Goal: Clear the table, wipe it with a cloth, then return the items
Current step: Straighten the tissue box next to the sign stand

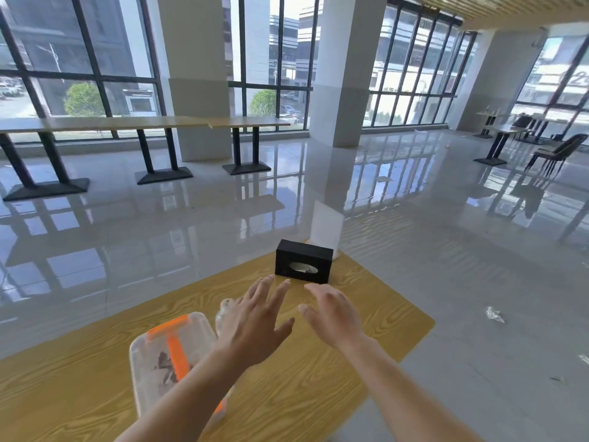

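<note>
Near the far corner of the yellow wood-grain table (366, 301), we hold our left hand (255, 317) and right hand (331, 311) spread, empty, just short of the black rectangular tissue box (302, 261).

Left hand (255, 320) fingers spread, right hand (331, 314) relaxed, forearms extended forward

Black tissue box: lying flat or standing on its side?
Standing on its side: the black tissue box shows its oval opening sideways, not upward.
</note>
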Demonstrator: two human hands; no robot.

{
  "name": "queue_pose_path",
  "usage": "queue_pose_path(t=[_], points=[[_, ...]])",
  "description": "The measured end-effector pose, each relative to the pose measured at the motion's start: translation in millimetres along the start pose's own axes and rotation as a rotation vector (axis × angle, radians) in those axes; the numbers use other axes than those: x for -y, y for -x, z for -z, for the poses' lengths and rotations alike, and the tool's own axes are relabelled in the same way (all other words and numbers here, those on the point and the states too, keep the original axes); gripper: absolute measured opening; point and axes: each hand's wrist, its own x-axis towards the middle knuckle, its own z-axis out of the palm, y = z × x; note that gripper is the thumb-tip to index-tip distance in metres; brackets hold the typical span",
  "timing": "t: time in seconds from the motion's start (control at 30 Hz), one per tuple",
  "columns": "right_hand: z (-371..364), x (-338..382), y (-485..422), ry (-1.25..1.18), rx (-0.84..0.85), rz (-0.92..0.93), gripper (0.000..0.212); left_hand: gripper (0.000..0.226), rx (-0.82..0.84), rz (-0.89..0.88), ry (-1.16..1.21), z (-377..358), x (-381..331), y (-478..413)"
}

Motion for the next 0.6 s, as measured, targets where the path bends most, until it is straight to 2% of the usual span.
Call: queue_pose_path(t=[0.27, 0.6], points=[[48.8, -95.8, -44.0, 0.042, 0.004, 0.005, 0.048, 0.069, -0.033, 0.067, 0.086, -32.4, -61.9, -76.8], [29.3, -146.8, -119.0, 0.022, 0.068, -0.034, 0.05, 0.067, 0.004, 0.17, 0.136, -91.6, -38.4, -150.2]])
